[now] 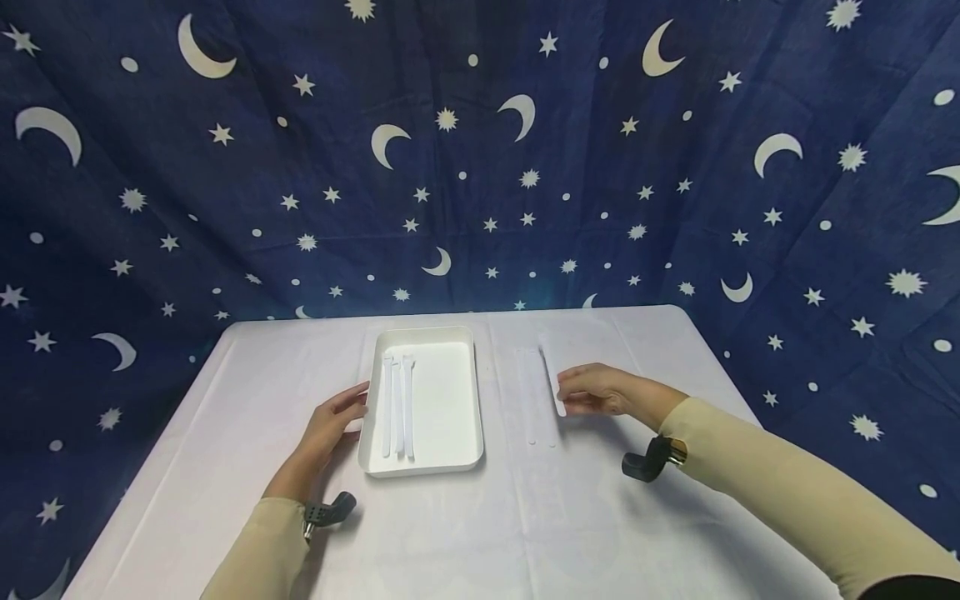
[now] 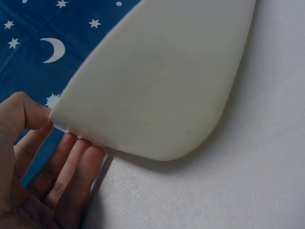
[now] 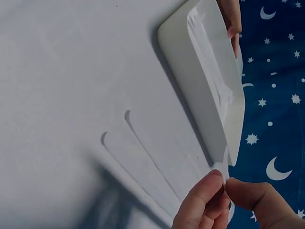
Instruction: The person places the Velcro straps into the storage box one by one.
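Nearest, two tan sleeves [image 1: 255, 550] are seen, with a small black camera [image 1: 651, 461] worn at each wrist. Past them, the left hand [image 1: 326, 429] is set by the left side of a white tray [image 1: 448, 400]. Its fingers are loose and a little bent, with the tips rested on the outside of the tray. The tray can be steadied well this way, as long as it is not pushed hard.

On the other side, a thin white stick [image 1: 552, 383] is pinched between the thumb and fingertips of the right hand [image 1: 600, 389]. The stick is tilted and held close to its near end, to the right of the tray and well apart from it. It cannot be told if its far end is touching the table [image 1: 540, 533]. A soft pinch is likely best, and less wobble should be felt if it is held nearer the middle. Two flat sticks [image 1: 543, 398] are laid just beside it, so care should be taken that they are not bumped.

In the tray's left half, a few sticks [image 1: 408, 408] are lined up lengthwise. Farthest back, a blue curtain [image 1: 480, 208] is hung, covered with moons and stars.
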A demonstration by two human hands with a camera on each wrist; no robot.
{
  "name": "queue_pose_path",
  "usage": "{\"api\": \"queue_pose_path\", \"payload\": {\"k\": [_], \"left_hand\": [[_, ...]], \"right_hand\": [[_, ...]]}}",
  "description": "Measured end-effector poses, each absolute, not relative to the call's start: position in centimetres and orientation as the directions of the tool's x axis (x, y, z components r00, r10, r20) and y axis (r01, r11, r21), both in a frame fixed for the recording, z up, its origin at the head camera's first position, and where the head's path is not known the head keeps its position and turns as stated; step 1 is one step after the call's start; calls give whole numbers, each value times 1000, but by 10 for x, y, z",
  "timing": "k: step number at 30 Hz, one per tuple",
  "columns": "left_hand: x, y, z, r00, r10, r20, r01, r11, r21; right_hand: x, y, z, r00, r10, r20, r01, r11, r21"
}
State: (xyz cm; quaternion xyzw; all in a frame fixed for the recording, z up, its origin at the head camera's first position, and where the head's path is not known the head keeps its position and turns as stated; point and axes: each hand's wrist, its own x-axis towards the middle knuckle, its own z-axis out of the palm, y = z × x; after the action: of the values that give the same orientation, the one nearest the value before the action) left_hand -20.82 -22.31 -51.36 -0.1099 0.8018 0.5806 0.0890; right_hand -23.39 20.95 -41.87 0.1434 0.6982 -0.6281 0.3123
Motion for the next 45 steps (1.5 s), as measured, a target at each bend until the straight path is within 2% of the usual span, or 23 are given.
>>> {"api": "queue_pose_path", "payload": {"k": [12, 27, 45], "left_hand": [[-206, -224, -511, -968, -52, -244, -248, 305, 919], [-207, -224, -513, -963, -59, -262, -267, 313, 911], [-207, -226, -515, -969, -55, -240, -245, 313, 917]], "right_hand": [[-222, 185, -419, -785, -210, -583, 555, 180, -812], [-204, 156, -409, -810, -277, -517, 479, 197, -856], [-197, 129, -407, -834, -304, -461, 411, 217, -885]]}}
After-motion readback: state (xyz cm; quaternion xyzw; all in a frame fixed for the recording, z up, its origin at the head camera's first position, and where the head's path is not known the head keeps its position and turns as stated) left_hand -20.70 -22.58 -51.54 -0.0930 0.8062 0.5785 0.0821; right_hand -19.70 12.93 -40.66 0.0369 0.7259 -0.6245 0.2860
